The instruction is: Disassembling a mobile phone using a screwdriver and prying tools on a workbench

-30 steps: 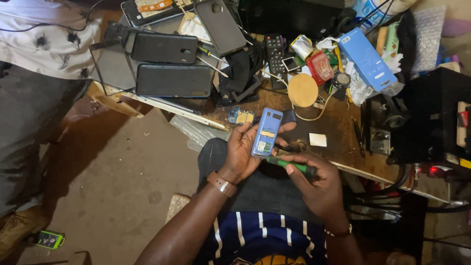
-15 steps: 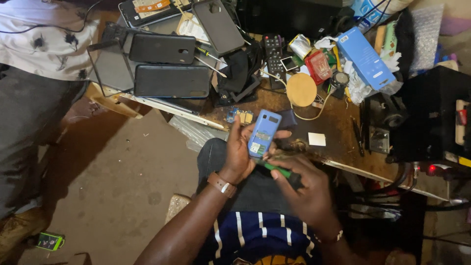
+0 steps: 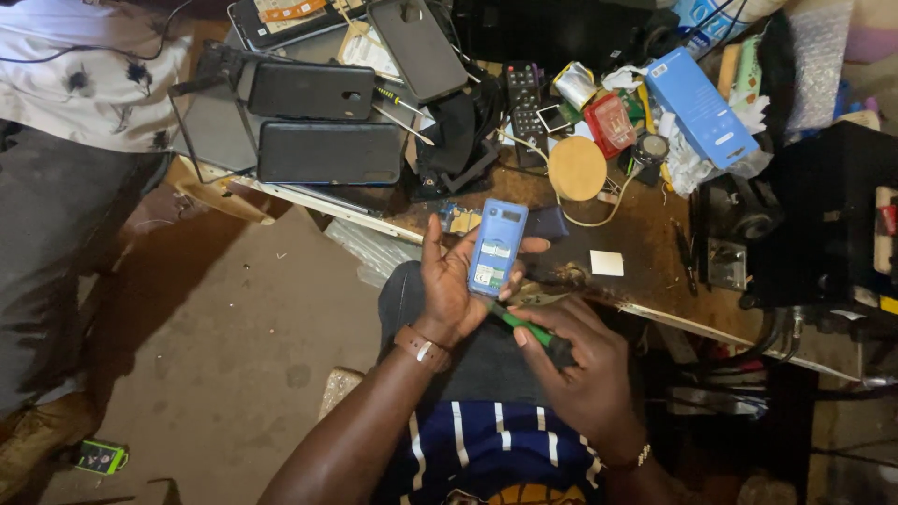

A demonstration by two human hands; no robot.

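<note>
Centrally, left hand (image 3: 449, 285) closed around small blue phone (image 3: 497, 248), back facing up, above lap, right hand (image 3: 585, 365) gripping green-handled screwdriver (image 3: 524, 327), tip at phone's lower edge, cluttered workbench (image 3: 655, 243) just beyond.

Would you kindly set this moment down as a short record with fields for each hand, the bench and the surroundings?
left hand: left hand grips a small blue phone, back side up, open with labels showing
right hand: right hand holds a green-handled screwdriver, tip at the phone's lower edge
bench: wooden bench with black phones, a remote control, a blue box, a round tan disc
surroundings: another person stands at the left; small green device on the floor
</note>
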